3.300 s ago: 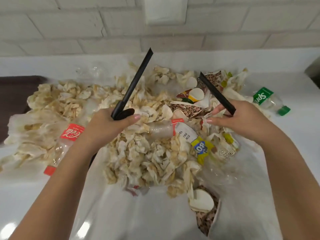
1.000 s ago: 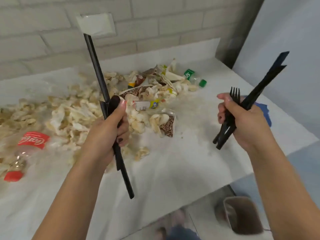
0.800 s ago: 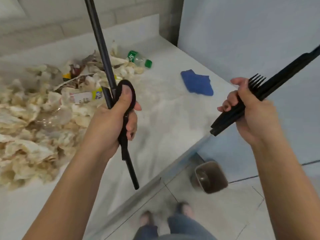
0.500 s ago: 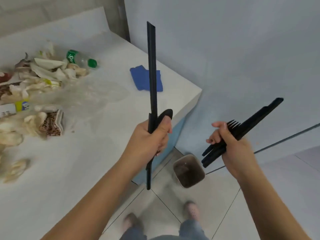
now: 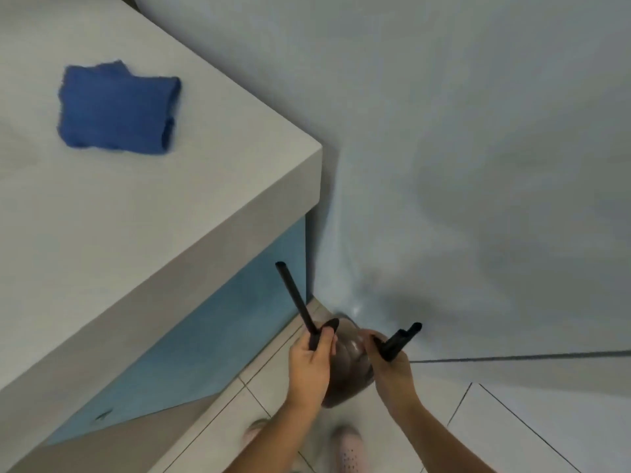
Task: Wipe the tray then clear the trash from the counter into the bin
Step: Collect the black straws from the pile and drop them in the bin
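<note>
A small brown bin (image 5: 348,367) stands on the tiled floor beside the counter's corner, partly hidden by both hands. My left hand (image 5: 309,365) is over its left rim, closed around a long black straw (image 5: 295,298) and a black spoon whose bowl (image 5: 328,325) sticks up by the thumb. My right hand (image 5: 392,370) is over the bin's right rim, gripping a bundle of black plastic cutlery (image 5: 399,341) that points up and right. The trash pile and the tray are out of view.
The white counter (image 5: 143,213) fills the left, with its corner near the wall and a blue cabinet front (image 5: 211,322) below. A folded blue cloth (image 5: 117,107) lies on it. A pale wall (image 5: 478,148) is to the right. My feet (image 5: 346,448) are on the tiles.
I have turned away from the trash pile and bent toward the floor. Both hands, still holding the black straw and cutlery, have dropped from counter height to just above the bin.
</note>
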Demonstrator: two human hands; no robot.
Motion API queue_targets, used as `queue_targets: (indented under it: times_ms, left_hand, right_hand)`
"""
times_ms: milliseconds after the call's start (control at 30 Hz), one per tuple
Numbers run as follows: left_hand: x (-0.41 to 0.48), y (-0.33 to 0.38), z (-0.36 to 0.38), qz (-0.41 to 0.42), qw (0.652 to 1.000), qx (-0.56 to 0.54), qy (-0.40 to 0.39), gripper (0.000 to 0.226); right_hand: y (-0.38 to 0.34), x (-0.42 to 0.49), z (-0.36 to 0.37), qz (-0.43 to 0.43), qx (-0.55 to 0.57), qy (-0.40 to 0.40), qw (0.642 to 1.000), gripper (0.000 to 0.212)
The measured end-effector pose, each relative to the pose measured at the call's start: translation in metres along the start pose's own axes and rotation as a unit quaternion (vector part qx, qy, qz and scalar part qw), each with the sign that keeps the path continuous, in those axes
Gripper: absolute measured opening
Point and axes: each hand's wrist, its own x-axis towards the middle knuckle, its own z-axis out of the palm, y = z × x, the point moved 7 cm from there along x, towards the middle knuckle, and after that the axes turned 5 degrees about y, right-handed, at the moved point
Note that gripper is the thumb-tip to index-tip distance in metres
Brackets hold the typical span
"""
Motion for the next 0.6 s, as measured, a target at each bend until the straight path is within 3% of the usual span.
queue_targets:
  times_ms: [167,300,367,467,533,600]
  left_hand:
    - [0.084,-0.13,0.016,-0.04,0.997,0.065,0.018,0.018]
    - [0.126,-0.203,0.031,0.007,0.994,0.105,0.011,0.011]
    - [0.142,-0.238,0.034,0.038,0.992,0.119,0.015,0.03]
    - [0.16,-0.287,0.035,0.086,0.985,0.15,0.011,0.017]
    - [0.17,-0.317,0.035,0.095,0.973,0.21,-0.016,0.018]
    - [0.178,-0.348,0.034,0.086,0.941,0.318,-0.075,0.033]
  right_hand:
    - [0.09,0.101,0.012,0.021,-0.031,0.059,0.998,0.017]
    - [0.151,0.166,0.022,-0.005,-0.045,0.069,0.997,0.018]
    - [0.177,0.191,0.026,-0.027,-0.064,0.06,0.996,0.012]
    - [0.213,0.22,0.025,-0.041,-0.068,0.064,0.995,0.017]
    - [0.228,0.233,0.023,-0.064,-0.106,0.061,0.99,0.03]
    - [0.237,0.24,0.026,-0.071,-0.193,0.024,0.978,0.039]
